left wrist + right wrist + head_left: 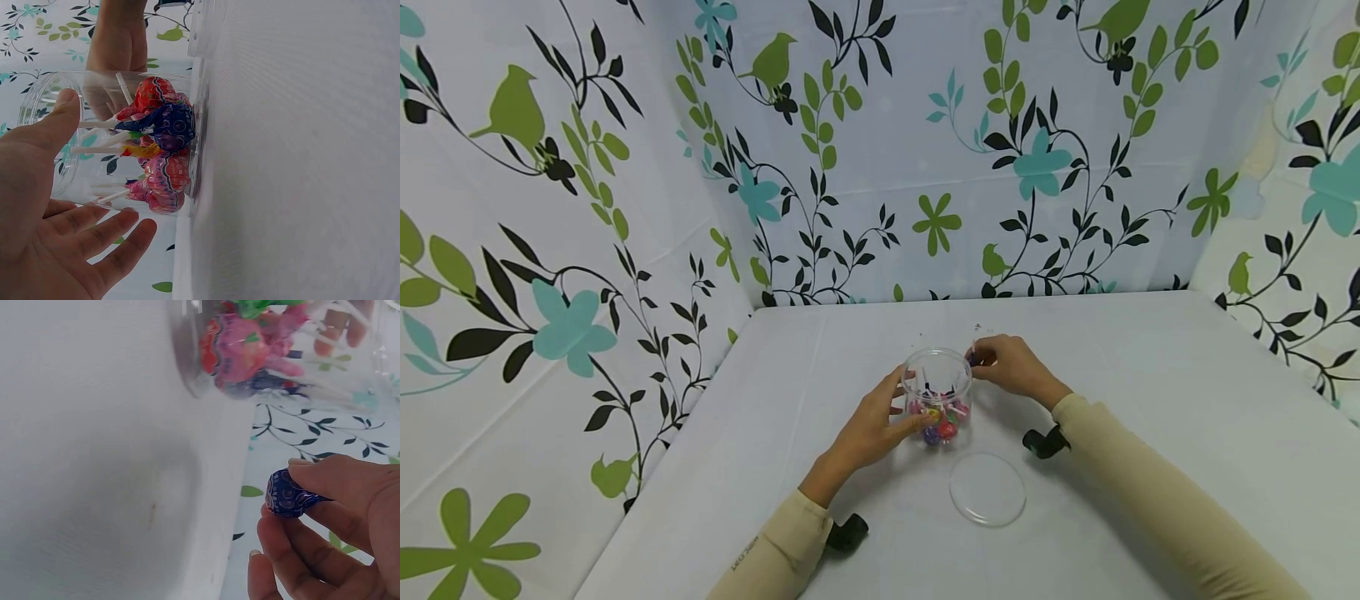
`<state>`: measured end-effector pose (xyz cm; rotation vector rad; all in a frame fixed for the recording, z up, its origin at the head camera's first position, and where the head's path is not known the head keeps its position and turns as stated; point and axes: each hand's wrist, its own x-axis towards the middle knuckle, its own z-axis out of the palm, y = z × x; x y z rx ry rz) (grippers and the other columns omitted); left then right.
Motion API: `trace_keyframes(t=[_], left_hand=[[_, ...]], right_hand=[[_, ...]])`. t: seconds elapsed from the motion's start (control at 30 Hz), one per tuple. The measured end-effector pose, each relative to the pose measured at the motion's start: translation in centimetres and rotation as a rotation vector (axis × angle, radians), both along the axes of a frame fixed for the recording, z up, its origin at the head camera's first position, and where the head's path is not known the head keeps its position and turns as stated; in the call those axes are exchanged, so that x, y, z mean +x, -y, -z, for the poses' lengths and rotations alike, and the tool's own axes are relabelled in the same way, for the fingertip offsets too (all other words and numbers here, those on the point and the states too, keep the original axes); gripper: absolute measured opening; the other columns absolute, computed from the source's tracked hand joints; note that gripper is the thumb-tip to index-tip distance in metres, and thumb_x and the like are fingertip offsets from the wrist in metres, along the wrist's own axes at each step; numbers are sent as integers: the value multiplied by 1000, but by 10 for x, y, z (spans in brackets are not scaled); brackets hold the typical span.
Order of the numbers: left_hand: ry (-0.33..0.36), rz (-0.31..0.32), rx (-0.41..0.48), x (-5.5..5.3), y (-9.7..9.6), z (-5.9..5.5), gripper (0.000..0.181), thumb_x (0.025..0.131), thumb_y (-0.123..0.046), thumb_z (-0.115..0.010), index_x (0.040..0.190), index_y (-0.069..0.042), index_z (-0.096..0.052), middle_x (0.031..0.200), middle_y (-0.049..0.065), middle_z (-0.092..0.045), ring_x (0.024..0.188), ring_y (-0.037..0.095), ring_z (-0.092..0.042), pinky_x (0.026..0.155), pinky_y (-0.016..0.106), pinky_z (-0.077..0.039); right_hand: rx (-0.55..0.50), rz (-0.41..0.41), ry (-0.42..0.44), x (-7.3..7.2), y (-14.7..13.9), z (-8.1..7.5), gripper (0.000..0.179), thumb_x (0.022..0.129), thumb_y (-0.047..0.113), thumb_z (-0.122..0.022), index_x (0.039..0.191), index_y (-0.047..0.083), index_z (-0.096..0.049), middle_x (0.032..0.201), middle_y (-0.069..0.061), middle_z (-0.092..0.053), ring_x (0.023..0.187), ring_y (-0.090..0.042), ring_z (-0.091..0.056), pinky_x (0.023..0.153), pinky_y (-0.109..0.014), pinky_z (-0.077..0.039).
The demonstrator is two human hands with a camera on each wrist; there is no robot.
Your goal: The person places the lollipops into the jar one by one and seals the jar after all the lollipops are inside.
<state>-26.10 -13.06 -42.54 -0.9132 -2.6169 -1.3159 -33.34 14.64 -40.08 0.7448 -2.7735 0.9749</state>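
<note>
A clear jar stands upright on the white table, its mouth uncovered. Several wrapped lollipops in red, blue, pink and yellow lie heads down inside, sticks pointing up. My left hand holds the jar from the left, thumb on its near side and fingers spread around the far side. Beside the jar's rim on the right, my right hand pinches a blue-wrapped lollipop between thumb and fingers. The head of this lollipop hangs outside the jar; most of its stick is hidden by the hand.
A round clear lid lies flat on the table, in front of the jar and slightly right. Dark wrist cameras stick out from both sleeves. A cloth printed with leaves and birds hangs behind and along both sides.
</note>
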Motion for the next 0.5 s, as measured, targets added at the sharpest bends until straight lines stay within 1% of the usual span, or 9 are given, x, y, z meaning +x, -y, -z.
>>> trace_keyframes(t=[0.3,0.5], left_hand=[[0,-3,-10,-1,0,1,87,98,-34,-76,164,-7,-25,155,13,-47,137,28,-52,101,42,-55],[6,-15,-16,-1,0,2,86,98,-34,-76,164,-11,-26,155,11,-47,137,27,-53,101,41,-55]], right_hand=[[-56,-8,-79,6,-4,-19,14,94,10,-79,106,3,-76,95,-4,-72,89,-23,-67,77,-43,-58],[-81,14,-101,8,-5,-32,13,95,12,-79,105,5,-76,95,-4,-72,91,-24,-68,79,-44,-59]])
